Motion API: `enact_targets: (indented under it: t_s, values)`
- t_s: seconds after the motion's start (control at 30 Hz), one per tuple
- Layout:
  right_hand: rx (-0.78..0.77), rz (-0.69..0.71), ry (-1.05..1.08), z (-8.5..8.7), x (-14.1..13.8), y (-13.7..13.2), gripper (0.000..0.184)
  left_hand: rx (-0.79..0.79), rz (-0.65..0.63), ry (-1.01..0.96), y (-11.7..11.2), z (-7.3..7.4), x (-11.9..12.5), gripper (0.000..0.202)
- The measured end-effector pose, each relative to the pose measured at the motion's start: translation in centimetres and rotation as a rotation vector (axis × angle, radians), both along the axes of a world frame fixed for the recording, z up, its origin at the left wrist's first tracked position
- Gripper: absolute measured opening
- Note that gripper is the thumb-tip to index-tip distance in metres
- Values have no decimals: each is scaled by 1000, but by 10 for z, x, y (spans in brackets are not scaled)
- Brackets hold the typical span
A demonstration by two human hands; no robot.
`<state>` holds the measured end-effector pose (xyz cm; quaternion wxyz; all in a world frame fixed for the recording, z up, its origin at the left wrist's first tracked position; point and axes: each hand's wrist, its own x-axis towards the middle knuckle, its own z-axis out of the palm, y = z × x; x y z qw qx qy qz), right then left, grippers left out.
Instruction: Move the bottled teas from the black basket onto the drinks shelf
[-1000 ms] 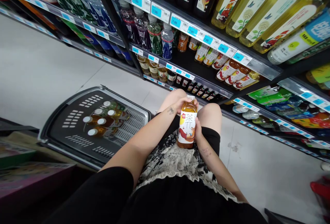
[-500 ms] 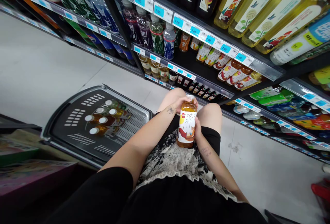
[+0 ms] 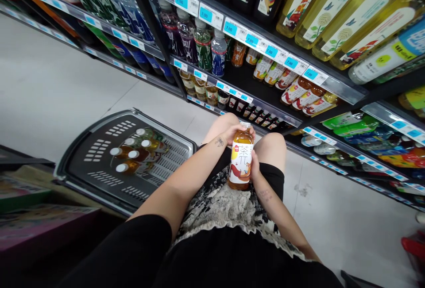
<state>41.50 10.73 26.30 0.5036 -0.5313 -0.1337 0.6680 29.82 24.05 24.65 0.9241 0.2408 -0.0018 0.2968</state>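
Note:
I crouch in front of a drinks shelf with an amber tea bottle [image 3: 241,159] upright between my knees. It has a white label with orange art. My left hand [image 3: 232,134] wraps the bottle's neck and cap from the left. My right hand [image 3: 255,167] grips the lower part of the label from the right. Both hands are closed on the same bottle, which rests against my patterned skirt.
A dark grey shopping basket [image 3: 99,146] stands on the floor at my left, holding several white-capped bottles [image 3: 134,154]. Black shelves [image 3: 265,102] with blue price tags run across in front, full of bottles. Pale floor tiles lie to the right; boxes sit at lower left.

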Motion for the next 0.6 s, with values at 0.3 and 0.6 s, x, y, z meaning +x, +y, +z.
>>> enact_targets:
  t_s: [0.3,0.6]
  values:
    - [38,15,-20,-3,1,2,49,9,-4,4,0,1,-1,47]
    - [-19,36,25,-4,2,0,51,-5,2,9,0,4,-1,50]
